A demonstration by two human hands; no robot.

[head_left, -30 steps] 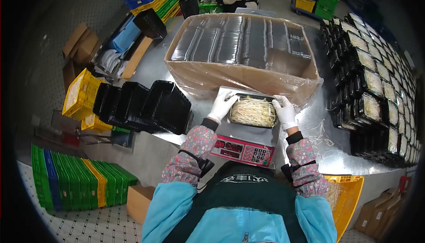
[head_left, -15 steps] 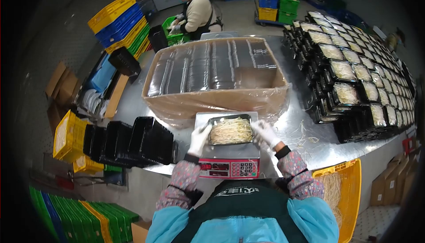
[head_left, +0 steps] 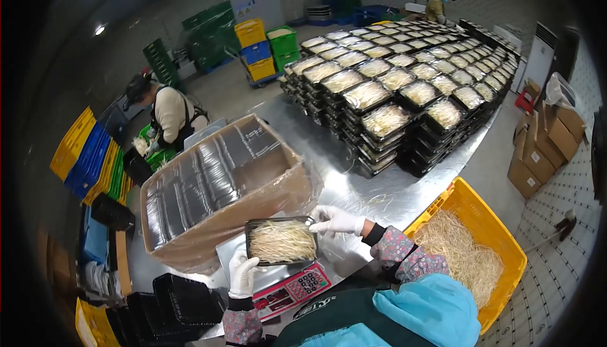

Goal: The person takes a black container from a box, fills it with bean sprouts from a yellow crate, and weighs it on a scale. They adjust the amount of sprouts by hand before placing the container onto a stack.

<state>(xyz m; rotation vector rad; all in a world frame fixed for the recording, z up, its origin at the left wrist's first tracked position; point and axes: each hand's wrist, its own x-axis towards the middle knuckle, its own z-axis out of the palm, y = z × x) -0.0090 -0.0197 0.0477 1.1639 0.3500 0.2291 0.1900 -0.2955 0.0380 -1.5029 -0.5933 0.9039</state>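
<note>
A black plastic tray of bean sprouts (head_left: 282,241) is between my gloved hands, over the scale (head_left: 292,291) with its red keypad panel. My left hand (head_left: 243,273) grips the tray's lower left edge, thumb over the rim. At the upper right corner, my right hand (head_left: 338,220) pinches the rim with its fingers bent. The tray covers much of the scale's metal platform and overhangs its right side in this view.
Just beyond stands a cardboard box (head_left: 297,182) of stacked black trays. Filled trays (head_left: 387,121) are piled at the back right. A yellow crate (head_left: 515,261) of sprouts stands to the right, empty black trays (head_left: 186,299) at left. A co-worker (head_left: 172,116) bends over a green crate.
My view has turned to the right, bringing the yellow crate and the tray piles further in. The tray has shifted rightward over the scale, with both hands at its edges.
</note>
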